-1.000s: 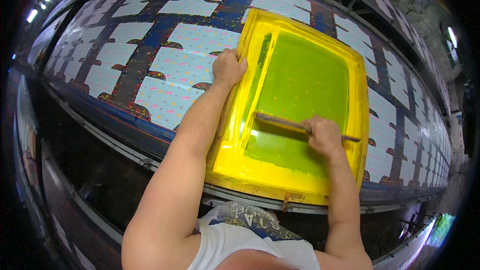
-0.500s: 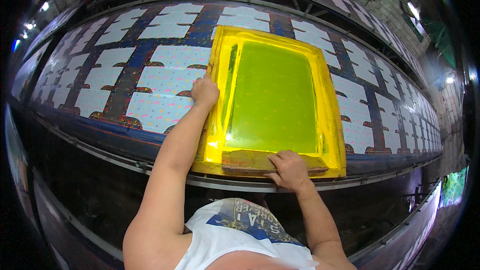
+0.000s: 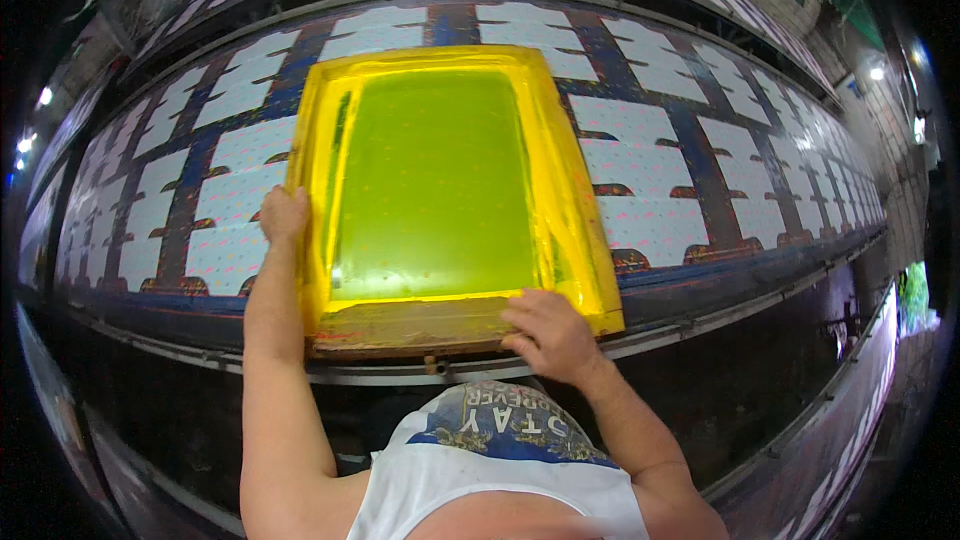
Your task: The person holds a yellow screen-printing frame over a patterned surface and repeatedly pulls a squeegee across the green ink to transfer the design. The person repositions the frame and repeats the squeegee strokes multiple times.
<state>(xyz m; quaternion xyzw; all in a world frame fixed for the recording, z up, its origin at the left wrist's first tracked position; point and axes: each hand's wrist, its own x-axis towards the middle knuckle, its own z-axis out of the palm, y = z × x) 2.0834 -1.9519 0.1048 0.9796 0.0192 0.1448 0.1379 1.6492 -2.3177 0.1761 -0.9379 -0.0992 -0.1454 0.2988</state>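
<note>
Screen (image 3: 440,180) flat on table (image 3: 650,292), left hand (image 3: 285,215) on left rail (image 3: 312,140)

Head view: screen sits at the table's near edge, white pieces (image 3: 650,230) left, right and far. Left hand grasps the rail, probably steadying it. Bar (image 3: 410,325) lies across the near end, apparently keeping off the green mesh. Right hand (image 3: 550,335) at its right end; can't tell if gripping. Pale block lettering on shirt (image 3: 500,475) front; no label visible on screen.

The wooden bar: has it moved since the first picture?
Yes: against the yellow frame, the wooden bar has come toward the person, from partway up to the near end.
</note>
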